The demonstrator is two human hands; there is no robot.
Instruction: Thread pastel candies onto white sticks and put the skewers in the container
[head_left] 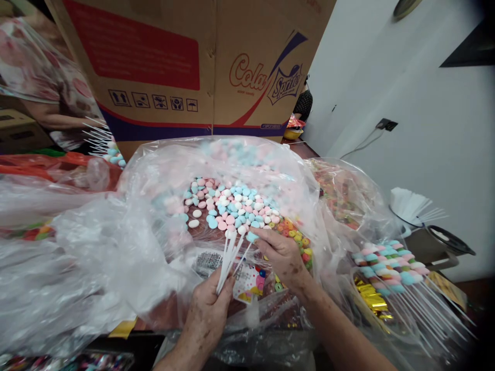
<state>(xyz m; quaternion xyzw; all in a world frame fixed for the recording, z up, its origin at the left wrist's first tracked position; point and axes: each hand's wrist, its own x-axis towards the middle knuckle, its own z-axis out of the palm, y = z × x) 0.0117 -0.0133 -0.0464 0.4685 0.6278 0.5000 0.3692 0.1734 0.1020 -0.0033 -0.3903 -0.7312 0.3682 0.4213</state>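
My left hand (212,296) is closed around a bundle of thin white sticks (229,257), which fan upward from the fist. White and pink candies sit at the tops of some sticks. Between the thumb and fingers of my right hand (284,253) is a light blue candy (252,237), at the tip of one stick that leans right. Just beyond both hands lies a pile of pink, blue and white candies (235,206) inside a large transparent plastic bag (154,154). Yellow, green and red ring-shaped candies (296,237) lie right of the pile, near my right hand.
A large cardboard box (162,62) stands behind the bag. Finished-looking candy skewers (390,265) lie at right, beside gold wrapping (372,298), a grey jug (433,245) and white sticks (412,206). Plastic sheeting (93,257) covers the left. Another person (50,77) is at far left.
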